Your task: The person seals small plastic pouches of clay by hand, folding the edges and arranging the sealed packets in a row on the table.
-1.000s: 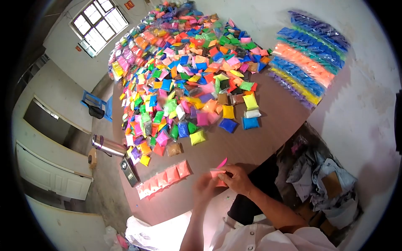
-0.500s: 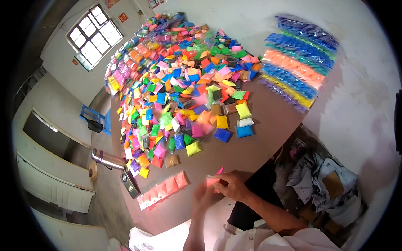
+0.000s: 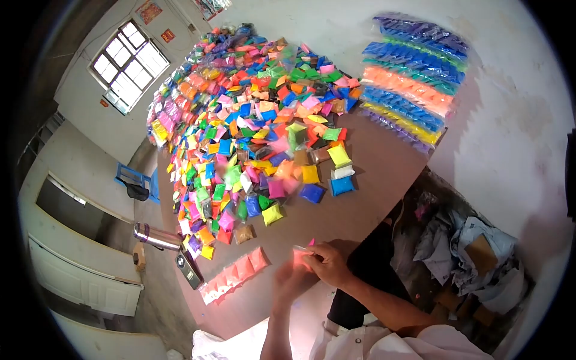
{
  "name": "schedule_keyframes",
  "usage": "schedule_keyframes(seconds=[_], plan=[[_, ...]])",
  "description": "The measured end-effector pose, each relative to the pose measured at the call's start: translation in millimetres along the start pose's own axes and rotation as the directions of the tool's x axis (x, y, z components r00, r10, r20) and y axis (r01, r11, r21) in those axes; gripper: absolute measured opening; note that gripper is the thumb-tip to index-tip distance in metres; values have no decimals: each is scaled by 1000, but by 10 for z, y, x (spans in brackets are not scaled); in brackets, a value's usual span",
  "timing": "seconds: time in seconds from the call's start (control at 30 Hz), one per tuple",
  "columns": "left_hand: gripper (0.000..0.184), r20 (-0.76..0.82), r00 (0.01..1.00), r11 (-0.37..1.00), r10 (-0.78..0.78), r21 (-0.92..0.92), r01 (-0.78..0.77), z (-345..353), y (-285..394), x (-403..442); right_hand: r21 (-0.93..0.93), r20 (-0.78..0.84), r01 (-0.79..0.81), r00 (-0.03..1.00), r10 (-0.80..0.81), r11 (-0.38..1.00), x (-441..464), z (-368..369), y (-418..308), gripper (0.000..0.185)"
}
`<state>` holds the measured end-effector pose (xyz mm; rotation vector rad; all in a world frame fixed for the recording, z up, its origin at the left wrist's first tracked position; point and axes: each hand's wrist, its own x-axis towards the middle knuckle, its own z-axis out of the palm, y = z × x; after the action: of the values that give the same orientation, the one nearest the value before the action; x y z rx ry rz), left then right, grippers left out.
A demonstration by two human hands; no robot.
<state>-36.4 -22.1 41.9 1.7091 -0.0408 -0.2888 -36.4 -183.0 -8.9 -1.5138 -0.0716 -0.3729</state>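
Note:
A salmon-pink packet (image 3: 301,259) is held between my two hands near the front edge of the table. My right hand (image 3: 329,264) pinches its upper right side with thumb and fingers. My left hand (image 3: 291,282) is smeared by motion at the packet's lower left, and its fingers cannot be made out. Just behind my right fingers a bit of bright pink (image 3: 311,242) shows. To the left of my hands lies a row of joined salmon-pink packets (image 3: 235,274), flat on the brown table (image 3: 366,225).
A large heap of colourful packets (image 3: 258,120) covers the far and left table. Stacked packet strips (image 3: 414,78) lie by the wall. A steel flask (image 3: 157,236) and a dark box (image 3: 189,269) stand at the left edge. Crumpled bags (image 3: 474,258) fill a space at right.
The view has shifted, so the heap and strips appear further left. Both hands remain around the salmon-pink packet, which shows more above my left hand; less of the bright pink piece is visible.

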Motion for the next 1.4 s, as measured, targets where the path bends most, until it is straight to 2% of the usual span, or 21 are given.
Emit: schedule_keyframes(seconds=[0.07, 0.13, 0.2, 0.27, 0.3, 0.37, 0.47, 0.5, 0.53, 0.6, 0.67, 0.77, 0.8, 0.87, 0.93, 1.0, 1.07, 1.17, 1.3, 1.4], plan=[[19, -31, 999, 998, 15, -54, -17, 12, -4, 22, 3, 13, -16, 1000, 16, 1000, -10, 21, -21, 30], [18, -53, 998, 997, 21, -70, -24, -3, -102, 26, -62, -1, 83, 996, -84, 995, 26, -6, -186, 33], [16, -71, 997, 996, 24, -86, -30, -6, -130, 11, -57, 12, 43, 999, -42, 997, 35, -25, -231, 33], [20, -93, 996, 1000, 0, 24, 2, 3, -122, 30, -60, 22, 4, 1000, -3, 998, 18, -19, -228, 33], [20, -78, 997, 1000, -1, 20, 2, -13, -142, 46, -74, -5, -2, 1000, 2, 997, 19, -16, -215, 32], [25, -21, 1000, 987, 4, 163, -1, -103, -200, 84, -106, -51, -11, 999, 6, 994, 17, -10, -174, 30], [30, 30, 999, 980, -11, 199, 5, -136, -150, 94, -100, -77, 69, 994, -76, 993, 18, 43, -91, 26], [31, 10, 999, 995, -36, 94, 35, -30, 29, 36, -110, -132, 122, 982, -137, 986, 21, 66, -79, 26], [31, 28, 999, 996, -28, 88, 25, -5, 19, 65, -120, -183, 176, 963, -196, 977, 16, 86, -68, 25], [29, -10, 1000, 993, -25, 113, 26, -33, -32, 75, -125, -188, 158, 966, -180, 980, 5, 90, -39, 25], [27, -23, 1000, 998, 0, 60, 1, -9, -56, 86, -114, -119, 74, 989, -88, 991, -4, 97, -14, 25], [22, -33, 997, 995, 64, 79, -61, 1, -83, 103, -109, -92, 79, 992, -89, 991, -6, 129, -1, 26], [19, -85, 994, 998, 65, 22, -64, -7, -158, 113, -113, -96, 79, 991, -90, 990, -1, 101, -104, 26], [16, -131, 990, 997, 61, -40, -67, -1, -263, 132, -288, -92, 86, 989, -116, 954, -17, 39, -281, 27], [12, -177, 977, 989, 120, -61, -132, -8, -343, 134, -251, -107, 78, 988, -108, 965, -37, 60, -200, 27], [11, -140, 985, 993, 103, -41, -109, -83, -378, 145, -213, -121, 69, 988, -97, 975, -48, 79, -185, 27], [13, -87, 993, 993, 81, 93, -73, -114, -358, 118, -167, -136, 74, 986, -97, 983, -58, 76, -185, 28], [16, -60, 997, 999, 39, -13, -40, -39, -75, 30, -91, -123, 41, 991, -52, 995, -62, 79, -207, 28], [18, -45, 998, 998, 45, -30, -46, -50, -106, 42, -137, -99, 0, 995, -14, 991, -71, 69, -225, 28], [17, -60, 995, 992, 80, -90, -86, -75, -213, 78, -122, -94, 67, 992, -79, 990, -57, 96, -147, 28]])
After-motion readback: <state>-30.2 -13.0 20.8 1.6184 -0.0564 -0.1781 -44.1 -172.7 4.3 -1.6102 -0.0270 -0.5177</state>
